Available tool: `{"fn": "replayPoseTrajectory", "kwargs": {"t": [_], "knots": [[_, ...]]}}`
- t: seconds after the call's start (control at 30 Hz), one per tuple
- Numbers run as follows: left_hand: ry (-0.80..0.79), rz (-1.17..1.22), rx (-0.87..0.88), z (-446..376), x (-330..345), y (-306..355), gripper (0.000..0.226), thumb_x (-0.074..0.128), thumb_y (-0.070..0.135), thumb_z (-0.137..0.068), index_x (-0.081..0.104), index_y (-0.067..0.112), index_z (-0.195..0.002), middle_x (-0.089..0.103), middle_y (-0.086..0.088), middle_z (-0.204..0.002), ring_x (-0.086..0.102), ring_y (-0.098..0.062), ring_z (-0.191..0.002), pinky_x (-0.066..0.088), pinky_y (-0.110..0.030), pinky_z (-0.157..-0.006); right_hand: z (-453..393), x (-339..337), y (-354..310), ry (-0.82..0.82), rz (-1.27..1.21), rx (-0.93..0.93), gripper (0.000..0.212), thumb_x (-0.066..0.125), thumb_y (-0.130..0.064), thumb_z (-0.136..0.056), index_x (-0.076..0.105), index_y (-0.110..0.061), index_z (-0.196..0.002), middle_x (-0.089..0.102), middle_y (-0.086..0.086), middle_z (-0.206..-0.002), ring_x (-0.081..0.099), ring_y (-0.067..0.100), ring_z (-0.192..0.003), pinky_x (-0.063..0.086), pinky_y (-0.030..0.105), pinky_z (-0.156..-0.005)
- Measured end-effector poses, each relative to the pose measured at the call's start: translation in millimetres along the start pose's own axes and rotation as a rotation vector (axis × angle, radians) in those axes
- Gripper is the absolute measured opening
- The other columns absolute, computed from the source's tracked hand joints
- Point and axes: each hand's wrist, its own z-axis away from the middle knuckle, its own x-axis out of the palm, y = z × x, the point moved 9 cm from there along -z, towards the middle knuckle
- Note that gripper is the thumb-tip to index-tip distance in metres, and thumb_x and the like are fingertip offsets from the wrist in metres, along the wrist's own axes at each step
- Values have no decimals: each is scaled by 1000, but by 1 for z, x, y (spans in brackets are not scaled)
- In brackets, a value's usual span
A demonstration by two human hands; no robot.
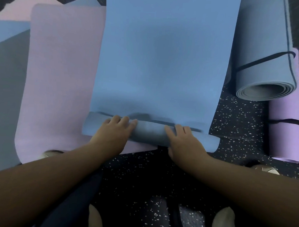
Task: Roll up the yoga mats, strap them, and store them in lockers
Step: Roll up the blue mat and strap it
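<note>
Blue yoga mat (pixel 161 53) lies flat, its near end rolled under both hands' nearly straight fingers (pixel 122 120) pressing it.

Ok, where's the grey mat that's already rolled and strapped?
In the head view the rolled grey mat lies at upper right on the floor, right of the flat blue mat, with a rolled purple mat beside it.

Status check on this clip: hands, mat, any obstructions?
Both hands, left and right, flat on the blue mat roll, pressing. Roll just started; most of the mat lies flat. Lilac mat underlaps its left edge. Two strapped rolls at right, clear.
</note>
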Motion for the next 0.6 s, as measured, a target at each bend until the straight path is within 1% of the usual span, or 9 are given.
{"fn": "replayPoseTrajectory", "kwargs": {"t": [0.03, 0.07, 0.13, 0.2, 0.23, 0.3, 0.4, 0.5, 0.6], "knots": [[-25, 14, -2, 1, 2, 1, 76, 84, 13, -54, 52, 11, -123, 60, -12, -92, 58, -34, -71, 52, -39, -54, 5, 8, -2, -66, -21, -3, 70, 61, -18, -82, 31, -10, -144, 38, 18, -129, 40, 34, -110, 50, 41, -85], [-37, 24, 2, 3, 3, 3, 77, 85, 16, -53, 53, 13, -123, 60, -12, -90, 58, -34, -68, 52, -39, -52, 8, 12, -3, -101, -60, -6, 70, 55, -19, -87, 21, -14, -148, 29, 15, -136, 34, 31, -117, 45, 37, -94], [-63, 26, 15, 9, 3, 8, 75, 89, 26, -48, 63, 12, -117, 62, -13, -86, 58, -34, -65, 52, -38, -47, 13, 14, -4, -135, -100, -18, 72, 52, -18, -89, 14, -20, -150, 23, 12, -138, 29, 28, -121, 39, 32, -101], [-113, -5, 33, 16, 5, 14, 76, 92, 34, -40, 70, 12, -110, 63, -12, -83, 59, -33, -63, 49, -36, -43, 16, 18, -4, -172, -164, -30, 72, 53, -18, -89, 15, -23, -150, 24, 10, -138, 28, 27, -122, 35, 30, -104], [-133, -12, 41, 19, 7, 16, 76, 92, 34, -38, 72, 13, -108, 62, -12, -81, 58, -32, -61, 48, -34, -40, 17, 21, -4, -201, -198, -33, 72, 54, -18, -89, 17, -24, -150, 25, 8, -137, 28, 26, -123, 34, 29, -105], [-167, -15, 44, 23, 8, 18, 73, 93, 30, -36, 73, 14, -105, 62, -11, -78, 57, -31, -59, 43, -31, -36, 19, 26, -3, -238, -238, -38, 70, 56, -18, -88, 20, -27, -148, 27, 6, -135, 29, 25, -122, 32, 28, -105], [-188, -4, 57, 30, 7, 24, 71, 92, 25, -32, 75, 14, -100, 61, -10, -75, 56, -30, -56, 39, -28, -33, 20, 29, -2, -267, -270, -50, 69, 57, -16, -87, 25, -30, -146, 31, 4, -133, 32, 23, -121, 30, 26, -104], [-223, -6, 67, 36, 10, 29, 69, 91, 24, -30, 74, 15, -97, 59, -9, -73, 55, -29, -54, 39, -27, -33, 25, 36, -6, -323, -272, -71, 70, 58, -15, -86, 25, -30, -146, 31, 3, -135, 32, 23, -123, 28, 26, -105], [-230, -2, 79, 39, 15, 31, 70, 92, 21, -27, 74, 17, -94, 58, -9, -71, 54, -28, -53, 39, -28, -33, 27, 40, -10, -351, -268, -81, 70, 58, -13, -87, 25, -31, -146, 30, 4, -137, 30, 24, -125, 29, 28, -107]]}}
